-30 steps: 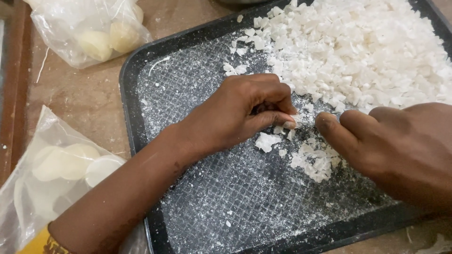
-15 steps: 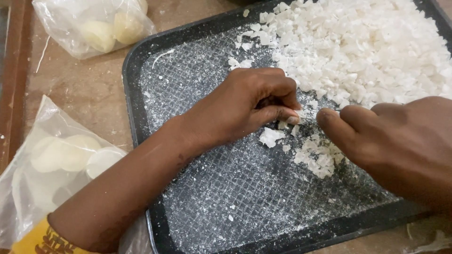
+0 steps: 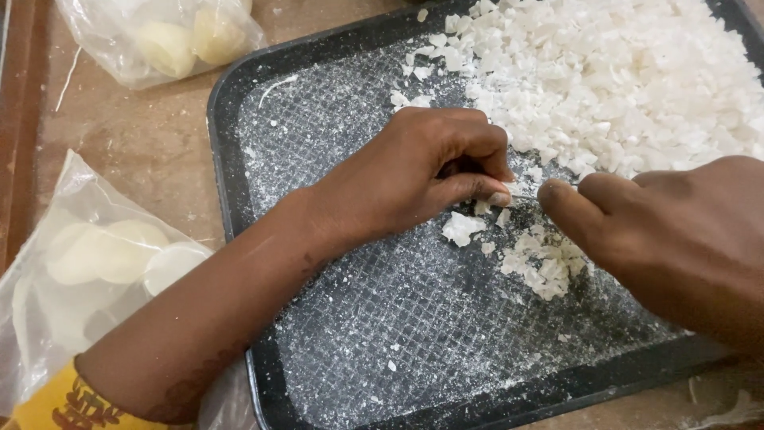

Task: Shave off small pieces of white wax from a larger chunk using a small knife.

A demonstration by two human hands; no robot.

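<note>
Two hands at work | left hand [image 3: 414,171] curled shut on a thin blade [image 3: 525,197] | right hand [image 3: 676,235] closed, grip contents cannot be told | white flakes [image 3: 541,259] heaped on dark tray [image 3: 231,159] | risk: fingertip nicked, blade so close.

A food-preparation kitchen: a dark baking tray [image 3: 231,175] of white flakes [image 3: 621,80], bagged pale discs [image 3: 111,255], brown countertop [image 3: 143,135].

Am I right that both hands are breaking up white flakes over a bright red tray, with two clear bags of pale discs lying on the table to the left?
Not quite: the tray is dark, black or charcoal, not red, as the head view shows. The rest stands: the left hand and right hand meet over the white flakes, and two clear bags of pale discs lie to the left.
</note>
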